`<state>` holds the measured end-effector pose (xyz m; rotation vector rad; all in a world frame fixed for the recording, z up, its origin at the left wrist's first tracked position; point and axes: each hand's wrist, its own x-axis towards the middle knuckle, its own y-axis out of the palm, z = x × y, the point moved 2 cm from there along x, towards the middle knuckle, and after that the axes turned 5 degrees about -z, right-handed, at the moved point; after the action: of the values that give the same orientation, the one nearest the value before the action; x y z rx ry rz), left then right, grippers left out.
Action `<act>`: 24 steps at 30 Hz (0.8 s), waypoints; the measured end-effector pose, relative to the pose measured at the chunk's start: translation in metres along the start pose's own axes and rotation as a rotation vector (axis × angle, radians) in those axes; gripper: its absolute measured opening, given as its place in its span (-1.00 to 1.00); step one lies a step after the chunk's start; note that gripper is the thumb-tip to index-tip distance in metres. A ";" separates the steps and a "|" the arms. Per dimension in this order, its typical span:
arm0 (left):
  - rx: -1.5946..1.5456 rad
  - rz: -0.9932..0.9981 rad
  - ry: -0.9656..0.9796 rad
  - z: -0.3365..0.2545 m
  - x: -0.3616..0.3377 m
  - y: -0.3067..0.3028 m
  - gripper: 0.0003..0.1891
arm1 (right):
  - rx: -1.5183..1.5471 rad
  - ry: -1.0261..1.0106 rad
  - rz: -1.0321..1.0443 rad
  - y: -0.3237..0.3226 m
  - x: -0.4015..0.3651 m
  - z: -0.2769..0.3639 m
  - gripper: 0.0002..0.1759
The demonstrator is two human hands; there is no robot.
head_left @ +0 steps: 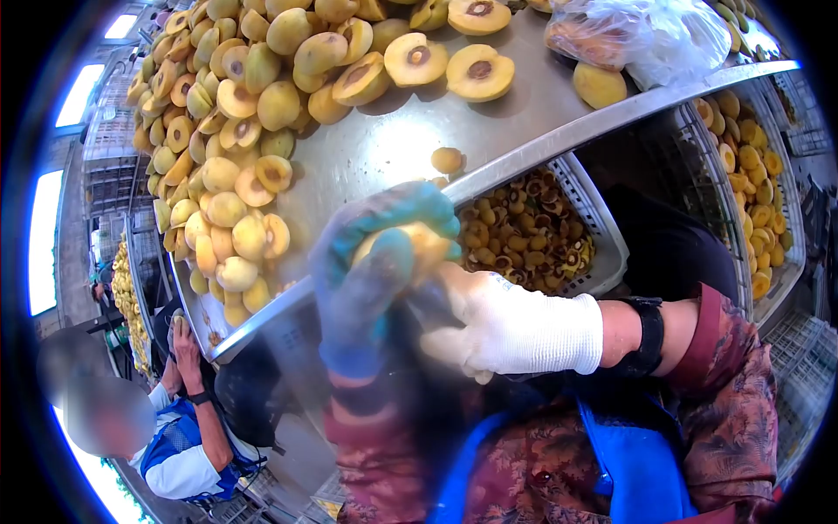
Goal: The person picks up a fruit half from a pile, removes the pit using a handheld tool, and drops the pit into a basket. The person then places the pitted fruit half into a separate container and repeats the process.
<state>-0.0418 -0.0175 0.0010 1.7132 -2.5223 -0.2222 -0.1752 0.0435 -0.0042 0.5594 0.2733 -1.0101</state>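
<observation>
My left hand [353,275], in a blue and teal rubber-coated glove, is wrapped round a yellow peach [423,244] near the table's front edge. Against the lower right of that fruit presses my right hand [489,323], in a white knitted glove, its fingers curled closed. Something dark and blurred shows between the two hands; what the right hand grips cannot be made out. Just beyond them, on the metal table [358,157], lies a small yellow piece [447,160]. A large heap of peaches [262,105], many cut in half with the stone showing, covers the table's far left.
Below the table edge stands a white crate [602,240] holding pits and scraps. Another crate [790,266] of peach halves is at the right. A clear plastic bag [672,39] lies on the table beside a peach [600,85]. A co-worker [188,437] sits at the left.
</observation>
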 end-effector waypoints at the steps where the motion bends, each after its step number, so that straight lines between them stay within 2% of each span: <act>1: 0.007 0.019 -0.004 0.001 0.002 -0.002 -0.48 | -0.085 -0.014 -0.045 0.000 0.001 -0.002 -0.52; 4: 0.018 0.053 -0.063 -0.001 0.004 -0.005 -0.47 | -0.095 -0.060 -0.074 0.000 -0.001 -0.003 -0.51; 7: 0.044 0.056 -0.140 -0.009 0.002 0.000 -0.48 | 0.200 0.089 0.094 -0.003 -0.009 0.009 -0.50; 13: -0.070 0.153 -0.230 -0.008 0.003 -0.009 -0.64 | 0.148 0.160 0.103 0.000 -0.009 0.005 -0.55; 16: -0.106 0.150 -0.293 -0.009 0.001 -0.008 -0.67 | 0.328 0.216 0.189 0.003 -0.009 0.004 -0.64; 17: -0.128 0.150 -0.317 -0.009 0.000 -0.008 -0.68 | 0.284 0.209 0.167 0.003 -0.009 0.006 -0.66; 20: -0.076 0.216 -0.201 -0.003 0.005 -0.010 -0.70 | 0.179 0.186 0.106 0.003 -0.011 0.009 -0.72; 24: -0.057 0.208 -0.249 -0.007 0.004 -0.008 -0.72 | 0.177 0.209 0.112 0.003 -0.011 0.006 -0.80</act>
<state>-0.0350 -0.0247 0.0066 1.4697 -2.8138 -0.5148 -0.1784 0.0487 0.0070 0.8341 0.3356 -0.8726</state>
